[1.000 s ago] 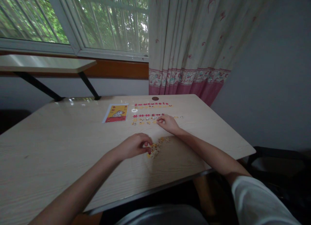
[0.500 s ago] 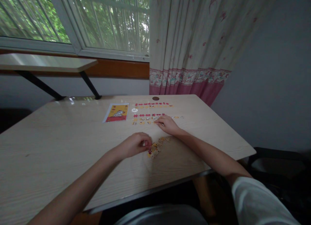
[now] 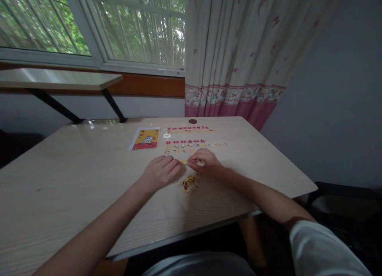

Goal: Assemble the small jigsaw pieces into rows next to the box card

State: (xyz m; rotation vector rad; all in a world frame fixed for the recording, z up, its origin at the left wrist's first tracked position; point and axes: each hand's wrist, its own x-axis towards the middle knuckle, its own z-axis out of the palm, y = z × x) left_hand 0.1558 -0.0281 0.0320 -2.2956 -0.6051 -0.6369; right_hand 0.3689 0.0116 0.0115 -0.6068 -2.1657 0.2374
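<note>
Small yellow and red jigsaw pieces lie in rows on a pale wooden table. A loose heap of pieces sits nearer to me. My left hand rests palm down with its fingers stretched toward a single yellow piece. My right hand is just right of that piece, its fingers curled and pinched on a small pale piece. A picture card in yellow and red lies left of the rows.
A round brown disc lies at the table's far edge. A floral curtain hangs behind on the right, a window and a wall shelf on the left. A dark seat stands right of the table.
My left hand left the heap and moved forward, its fingers opening flat. My right hand drew back from the rows toward me, and the two hands now meet at the yellow piece.
</note>
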